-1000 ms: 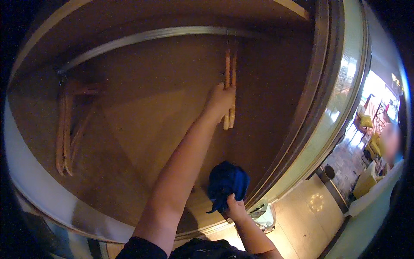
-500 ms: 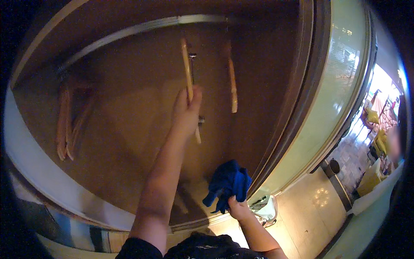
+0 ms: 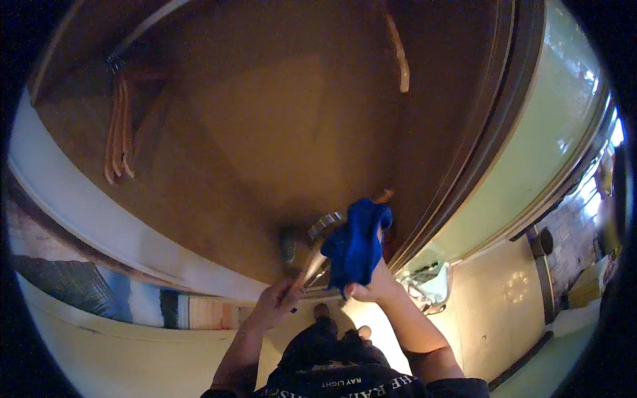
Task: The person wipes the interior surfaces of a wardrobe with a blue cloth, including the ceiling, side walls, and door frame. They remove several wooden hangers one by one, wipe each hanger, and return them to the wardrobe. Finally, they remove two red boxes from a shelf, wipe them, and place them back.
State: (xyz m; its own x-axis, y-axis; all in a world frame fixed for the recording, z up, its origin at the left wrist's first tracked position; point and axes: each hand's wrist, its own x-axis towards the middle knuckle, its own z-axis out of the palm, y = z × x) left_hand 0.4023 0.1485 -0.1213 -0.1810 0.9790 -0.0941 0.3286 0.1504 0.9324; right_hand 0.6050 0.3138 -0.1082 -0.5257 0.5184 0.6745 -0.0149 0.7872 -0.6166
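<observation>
My left hand [image 3: 273, 302], low in the middle, is closed on one end of a wooden clothes hanger [image 3: 313, 264]. The hanger slants up to the right, and its other end pokes out past a crumpled blue cloth [image 3: 358, 242]. My right hand [image 3: 371, 282] grips this cloth, which lies against the hanger and covers its middle. Whether the cloth is wrapped all the way round the wood I cannot tell. Clips or a hook of metal show beside the hanger, too blurred to make out.
Inside the dark wardrobe, several wooden hangers [image 3: 123, 129] hang at the left from a metal rod [image 3: 149, 25]. Another hanger [image 3: 401, 63] hangs at the right. A pale green sliding door [image 3: 531, 152] borders the opening, with a light-coloured bag [image 3: 428, 288] on the floor below.
My left hand has brought the wooden hanger down from near the rod to the blue cloth in my right hand. The view has tipped downward.
</observation>
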